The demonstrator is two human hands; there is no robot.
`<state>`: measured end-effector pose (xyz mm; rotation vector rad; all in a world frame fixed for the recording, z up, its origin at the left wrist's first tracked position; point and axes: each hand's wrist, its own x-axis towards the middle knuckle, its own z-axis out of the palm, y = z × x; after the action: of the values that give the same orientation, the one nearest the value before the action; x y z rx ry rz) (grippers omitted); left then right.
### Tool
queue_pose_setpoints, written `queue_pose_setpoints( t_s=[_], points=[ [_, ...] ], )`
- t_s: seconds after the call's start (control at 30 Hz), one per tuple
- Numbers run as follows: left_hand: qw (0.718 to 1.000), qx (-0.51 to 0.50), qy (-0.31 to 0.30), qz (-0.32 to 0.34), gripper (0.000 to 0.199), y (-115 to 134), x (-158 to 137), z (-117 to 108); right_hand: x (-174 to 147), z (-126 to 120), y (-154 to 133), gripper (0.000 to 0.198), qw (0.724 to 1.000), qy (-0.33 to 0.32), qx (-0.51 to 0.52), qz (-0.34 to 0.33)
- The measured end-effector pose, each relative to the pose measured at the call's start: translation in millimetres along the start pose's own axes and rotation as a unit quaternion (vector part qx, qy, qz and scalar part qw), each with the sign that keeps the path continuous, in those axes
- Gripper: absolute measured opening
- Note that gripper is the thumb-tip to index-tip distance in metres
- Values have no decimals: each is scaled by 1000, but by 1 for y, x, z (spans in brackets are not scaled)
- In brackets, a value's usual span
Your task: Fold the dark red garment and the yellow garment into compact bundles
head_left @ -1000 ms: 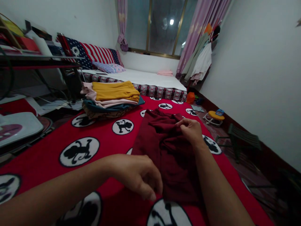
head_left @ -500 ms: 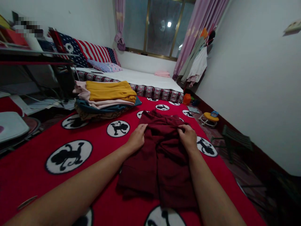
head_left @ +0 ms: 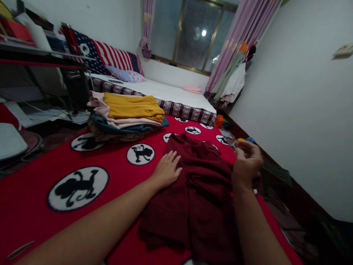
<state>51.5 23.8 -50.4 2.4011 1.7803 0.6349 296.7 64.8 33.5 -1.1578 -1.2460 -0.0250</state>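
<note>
A dark maroon garment (head_left: 190, 184) lies spread on the red blanket, its lower part divided down the middle like two trouser legs. My left hand (head_left: 167, 170) rests flat on its upper left side, fingers stretched and slightly apart. On the right, my right hand (head_left: 246, 163) is raised with its fingers curled into a pinch. Maroon cloth rises toward that hand and shows behind the wrist, so it appears to grip the garment's right edge; the fingertips partly hide the hold.
The red blanket (head_left: 116, 191) bears round monkey prints. A folded clothes stack (head_left: 132, 106), mustard on top, sits at the back left. Beyond is a low bed (head_left: 165, 90). Left stands a cluttered desk (head_left: 41, 60); right, a dark green folding stool (head_left: 277, 171) by the wall.
My left hand has let go of its pinch and flattened on the cloth. My right hand has moved right and up, drawing the garment's right side outward. The view has shifted slightly.
</note>
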Motion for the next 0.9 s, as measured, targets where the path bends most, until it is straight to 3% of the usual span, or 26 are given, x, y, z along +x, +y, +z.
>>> queue_pose_setpoints(
  t_s=[0.1,0.17,0.23,0.3,0.4,0.53,0.63,0.7,0.77,0.83,0.9],
  points=[
    [1000,-3,4,2,55,0,0,0,-10,35,-5,32,983,-151,-105,-27],
    [1000,-3,9,2,56,0,-1,0,-13,56,-2,49,952,-249,-177,-15],
    [1000,-4,11,-2,57,1,-1,0,-13,69,4,49,918,-322,-231,-3],
    [1000,-6,13,-5,59,1,-2,0,-11,74,10,31,912,-318,-258,-7],
    [1000,-7,16,6,59,2,-3,-1,-9,72,18,24,927,-225,-299,-15],
    [1000,0,13,13,55,2,-3,0,-10,75,17,25,865,-287,-408,-58],
    [1000,2,16,14,54,2,-2,2,-12,92,2,32,876,-283,-360,-153],
    [1000,-2,19,14,54,2,-1,3,-16,109,-7,33,867,-371,-258,-210],
    [1000,-9,18,2,58,2,0,4,-24,127,-10,37,817,-494,-188,-229],
    [1000,-14,9,-20,64,2,2,3,-34,141,-4,45,774,-563,-194,-215],
    [999,-15,-10,-31,67,0,4,1,-42,151,5,51,755,-580,-241,-189]
  ],
)
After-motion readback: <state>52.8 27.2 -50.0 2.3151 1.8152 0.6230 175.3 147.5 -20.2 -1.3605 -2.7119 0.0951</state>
